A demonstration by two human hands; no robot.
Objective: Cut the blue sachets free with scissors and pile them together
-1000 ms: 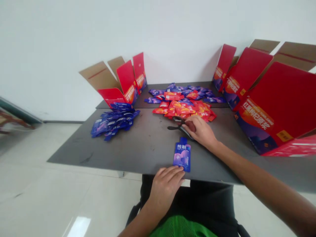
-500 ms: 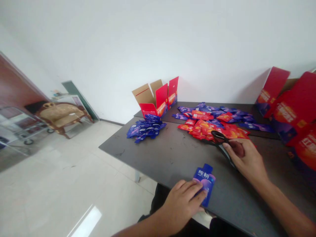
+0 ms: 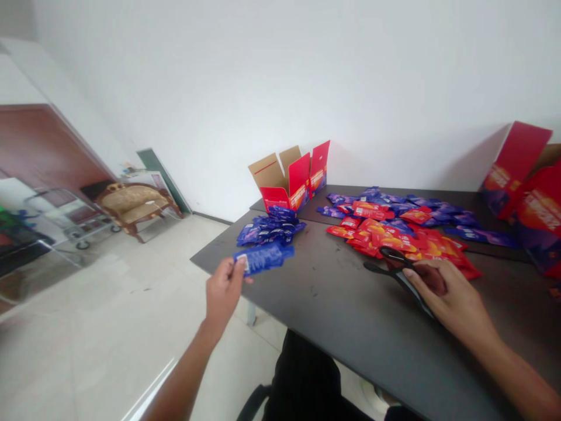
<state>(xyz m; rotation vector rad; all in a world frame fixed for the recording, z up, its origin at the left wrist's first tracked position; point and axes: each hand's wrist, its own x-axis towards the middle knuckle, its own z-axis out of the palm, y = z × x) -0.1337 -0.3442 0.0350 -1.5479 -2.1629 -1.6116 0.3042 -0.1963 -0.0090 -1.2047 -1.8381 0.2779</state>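
Between thumb and fingers, my left hand (image 3: 227, 287) pinches a blue pouch (image 3: 263, 259) by one end, held up near the table's left edge. Just behind it lies a pile of blue pouches (image 3: 272, 227). My right hand (image 3: 451, 292) is closed around a pair of black-handled scissors (image 3: 412, 286), whose handle loops point away from me. The scissors' tips are hidden near the palm. Beyond them a heap of red pouches (image 3: 394, 237) is spread out, with more purple-blue pouches (image 3: 433, 204) behind it.
Open red cartons (image 3: 275, 196) stand at the table's back left, and larger red cartons (image 3: 539, 216) at the right. The dark table (image 3: 324, 292) meets a white wall. A cushioned bench (image 3: 135, 202) and a metal trolley (image 3: 79, 219) are farther left.
My left hand has lifted the blue pouch off the table's front edge and carried it left towards the blue pile. My right hand still grips the scissors. The view has shifted slightly left.
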